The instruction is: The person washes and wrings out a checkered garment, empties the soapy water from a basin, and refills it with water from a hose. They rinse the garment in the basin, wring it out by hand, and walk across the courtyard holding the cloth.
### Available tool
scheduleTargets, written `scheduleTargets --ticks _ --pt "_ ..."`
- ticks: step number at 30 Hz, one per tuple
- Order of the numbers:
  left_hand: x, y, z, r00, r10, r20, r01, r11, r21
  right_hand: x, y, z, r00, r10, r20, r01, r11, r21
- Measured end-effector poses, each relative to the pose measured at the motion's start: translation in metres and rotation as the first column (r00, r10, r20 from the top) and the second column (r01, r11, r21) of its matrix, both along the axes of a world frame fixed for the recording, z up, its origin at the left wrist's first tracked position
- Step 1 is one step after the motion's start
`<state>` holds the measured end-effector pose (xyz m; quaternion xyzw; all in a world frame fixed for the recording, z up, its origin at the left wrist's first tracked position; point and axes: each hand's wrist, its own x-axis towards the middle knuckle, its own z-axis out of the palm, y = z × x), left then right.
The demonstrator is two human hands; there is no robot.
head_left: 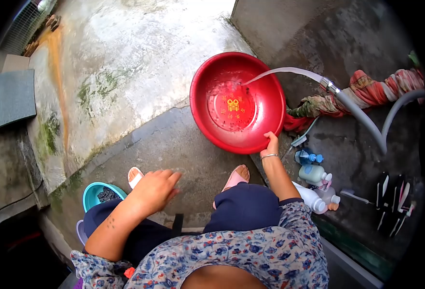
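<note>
A large red basin (258, 113) with yellow markings on its bottom is in front of me, with some water and small dark specks inside. My right hand (271, 144) is closed on its near right rim, and a metal bracelet circles that wrist. Water pours into the basin from the pale end of a grey hose (362, 115). My left hand (158, 189) hangs in the air above my left foot, touching nothing, its fingers apart and slightly curled.
A teal basin (91, 195) with dark items stands at the left. Twisted red and white cloth (366, 91) lies beside the hose. Several bottles (313, 174) and a dark rack with brushes (393, 202) are at the right. A grey-blue sheet (7, 100) is at far left.
</note>
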<state>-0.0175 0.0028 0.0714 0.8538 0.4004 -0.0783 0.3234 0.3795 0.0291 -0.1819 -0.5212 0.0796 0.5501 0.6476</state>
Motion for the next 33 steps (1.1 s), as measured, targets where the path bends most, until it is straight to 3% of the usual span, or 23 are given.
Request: scheduleTargets --ticks 3,5,7,9,11,13,14,15,17,19,22,26,31,33 --pt "0.003 0.0 0.001 0.997 -0.033 -0.072 0.031 0.999 -0.033 -0.014 0.027 0.01 0.995 -0.072 0.068 0.072 0.997 0.006" --pt "0.002 -0.001 -0.003 0.993 -0.045 -0.109 0.039 0.998 -0.053 -0.026 0.064 0.046 0.934 -0.158 0.321 0.116 0.982 0.146" --pt "-0.001 -0.003 -0.013 0.996 -0.081 -0.042 0.08 0.996 -0.039 -0.025 0.101 0.063 0.873 -0.194 0.447 0.068 0.957 0.282" --pt "-0.001 -0.003 -0.009 0.994 -0.096 -0.042 0.096 0.995 -0.004 -0.013 0.132 0.078 0.801 -0.13 0.584 -0.065 0.951 0.301" --pt "-0.002 -0.003 -0.006 0.994 -0.101 -0.051 0.099 0.994 -0.035 -0.015 0.16 0.105 0.632 -0.108 0.767 -0.136 0.96 0.247" --pt "-0.003 -0.003 -0.007 0.993 -0.113 -0.045 0.111 0.993 -0.03 -0.017 0.187 0.125 0.114 0.021 0.993 -0.009 1.0 -0.02" --pt "-0.003 -0.003 -0.006 0.991 -0.119 -0.056 0.118 0.992 -0.033 -0.017 0.188 0.143 -0.008 0.095 0.995 -0.108 0.99 -0.095" --pt "-0.003 -0.004 -0.005 0.99 -0.125 -0.067 0.123 0.992 -0.037 -0.022 0.19 0.156 -0.014 0.097 0.995 -0.106 0.99 -0.098" --pt "-0.005 -0.004 -0.005 0.992 -0.119 -0.043 0.118 0.992 -0.035 -0.028 0.198 0.173 -0.306 0.169 0.937 -0.114 0.971 -0.212" --pt "-0.007 -0.005 -0.004 0.993 -0.116 -0.023 0.115 0.993 -0.033 -0.03 0.192 0.177 -0.375 0.155 0.914 -0.123 0.969 -0.215" --pt "-0.009 -0.005 -0.001 0.996 -0.086 -0.013 0.085 0.996 -0.035 -0.018 0.19 0.168 -0.659 -0.129 0.741 -0.34 0.93 -0.14" --pt "-0.009 -0.006 -0.002 0.995 -0.095 -0.023 0.094 0.995 -0.03 0.002 0.184 0.169 -0.765 -0.032 0.643 -0.292 0.908 -0.302" --pt "-0.005 -0.005 -0.002 0.995 -0.099 -0.024 0.098 0.995 -0.035 0.013 0.177 0.172 -0.674 0.144 0.724 -0.103 0.953 -0.285" --pt "-0.004 -0.006 -0.001 0.994 -0.103 -0.039 0.102 0.994 -0.026 0.016 0.173 0.162 -0.605 0.145 0.783 0.034 0.987 -0.157"
